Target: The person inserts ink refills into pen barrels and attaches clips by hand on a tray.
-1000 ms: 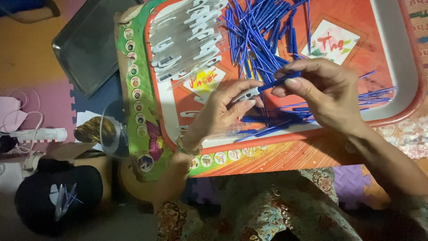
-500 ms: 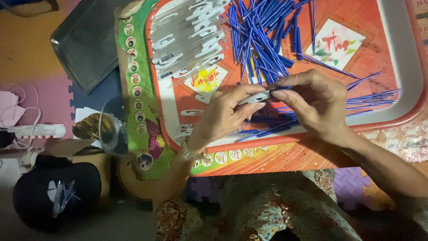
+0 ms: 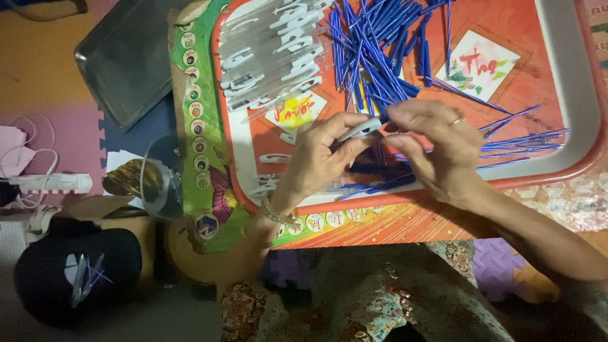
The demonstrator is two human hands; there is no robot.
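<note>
My left hand (image 3: 320, 155) grips a clear pen barrel with a white clip (image 3: 358, 130), held over the red tray (image 3: 557, 82). My right hand (image 3: 437, 149) meets it from the right, fingertips pinched at the barrel's end; a ring shows on one finger. Under both hands lie several blue pen refills (image 3: 380, 180). A big heap of blue refills (image 3: 373, 50) fills the tray's upper middle. A row of clear barrels with white clips (image 3: 269, 54) lies at the tray's upper left.
The tray rests on a green and orange low table (image 3: 202, 158). To the left are a dark metal tray (image 3: 126, 57), a clear cup (image 3: 155, 183), a black cap (image 3: 73, 275) and a white power strip (image 3: 50, 183) on foam floor mats. My patterned lap (image 3: 380, 297) is below.
Both hands rose slightly and came together; the white-clipped barrel is now held higher between them, with the right fingers closer on its end.
</note>
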